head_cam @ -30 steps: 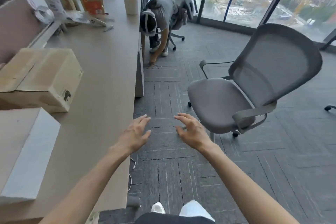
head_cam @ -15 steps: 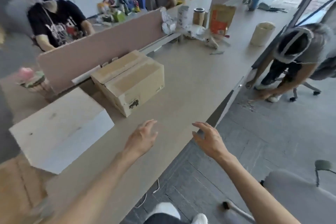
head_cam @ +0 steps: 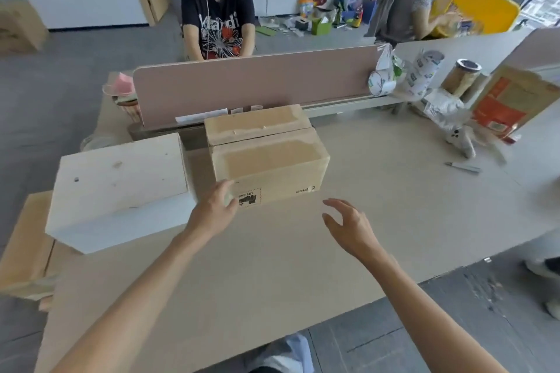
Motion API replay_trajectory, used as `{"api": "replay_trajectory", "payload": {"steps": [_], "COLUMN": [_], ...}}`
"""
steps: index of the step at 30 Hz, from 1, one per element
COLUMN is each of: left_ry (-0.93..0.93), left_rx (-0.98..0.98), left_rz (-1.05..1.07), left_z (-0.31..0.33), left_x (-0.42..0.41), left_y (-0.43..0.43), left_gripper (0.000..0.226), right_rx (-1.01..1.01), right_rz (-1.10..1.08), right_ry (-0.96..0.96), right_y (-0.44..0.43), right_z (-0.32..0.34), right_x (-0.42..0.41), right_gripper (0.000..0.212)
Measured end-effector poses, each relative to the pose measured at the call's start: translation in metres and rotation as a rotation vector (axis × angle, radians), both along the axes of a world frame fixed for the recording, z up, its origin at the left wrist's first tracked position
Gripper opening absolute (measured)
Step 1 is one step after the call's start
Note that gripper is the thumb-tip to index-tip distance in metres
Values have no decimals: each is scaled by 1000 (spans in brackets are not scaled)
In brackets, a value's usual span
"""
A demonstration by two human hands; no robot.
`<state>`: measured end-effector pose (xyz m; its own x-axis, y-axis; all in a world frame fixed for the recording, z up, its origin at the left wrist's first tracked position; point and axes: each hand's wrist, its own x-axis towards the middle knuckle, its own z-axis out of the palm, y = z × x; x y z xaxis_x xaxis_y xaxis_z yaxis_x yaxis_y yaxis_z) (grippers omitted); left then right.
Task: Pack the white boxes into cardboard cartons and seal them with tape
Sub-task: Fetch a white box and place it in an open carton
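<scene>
**Left hand on the carton's corner — right hand clear of it**

Both forearms reached in from the near edge over the bench (head_cam: 303, 275). The left hand (head_cam: 212, 212) lay against the near-left corner of the cardboard carton (head_cam: 266, 163). Its fingers (head_cam: 225, 188) were fairly straight and close together, tips touching the corner, wrapped round nothing. The right hand (head_cam: 348, 225) hovered over bare bench near the carton's near-right corner but apart from it — fingers spread and loosely bent, holding nothing.

The carton stood mid-bench with its top flaps folded down and a seam running across the top. A printed label and black lettering showed on its near face. Just beside it on the left lay the white box (head_cam: 121, 182), long and plain; whether the two touched could not be told. The white box's left end overlapped, in view, a second carton (head_cam: 25, 248) at the bench's left edge.

Further right on the bench lay a small grey pen-like tool (head_cam: 463, 167), well apart from the carton. Behind the carton ran a pinkish divider panel (head_cam: 254, 82). Near its right end stood a printed roll (head_cam: 378, 83), a tall can (head_cam: 463, 76) and an orange-and-brown bag (head_cam: 509, 103).

Beyond the divider sat a person in a black printed T-shirt (head_cam: 216, 24). Farther right, a second person in a grey top (head_cam: 413, 6) was beside a yellow bin (head_cam: 481, 3).
</scene>
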<state>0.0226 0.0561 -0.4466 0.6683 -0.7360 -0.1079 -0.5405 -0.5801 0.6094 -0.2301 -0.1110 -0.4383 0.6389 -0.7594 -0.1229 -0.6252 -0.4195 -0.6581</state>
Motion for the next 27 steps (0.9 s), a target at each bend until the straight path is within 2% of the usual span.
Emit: {"api": "replay_trajectory", "payload": {"steps": [4, 6, 9, 12, 14, 16, 21, 27], "left_ry": [78, 131, 265, 312, 339, 268, 200, 422], "left_rx": [-88, -75, -54, -182, -198, -205, -247, -492], "left_rz": [214, 274, 363, 366, 351, 358, 439, 736], "left_z": [6, 1, -11, -2, -6, -13, -17, -4], "left_x": [30, 49, 63, 40, 20, 0, -60, -121], "left_y": [-49, -73, -87, -99, -110, -124, -149, -182], "left_gripper": [53, 59, 71, 78, 78, 74, 66, 56], "right_rx": [-10, -26, 52, 146, 190, 216, 254, 251], "right_rz": [52, 46, -6, 17, 31, 24, 1, 43], "right_ry": [10, -7, -32, -43, -32, -24, -52, -22], "right_y": [-68, -104, -139, -165, -182, -203, -256, -312], "right_z": [8, 10, 9, 5, 2, -1, -1, -7], "right_x": [24, 38, 55, 75, 86, 86, 40, -22], "right_gripper": [34, 35, 39, 50, 55, 56, 47, 32]}}
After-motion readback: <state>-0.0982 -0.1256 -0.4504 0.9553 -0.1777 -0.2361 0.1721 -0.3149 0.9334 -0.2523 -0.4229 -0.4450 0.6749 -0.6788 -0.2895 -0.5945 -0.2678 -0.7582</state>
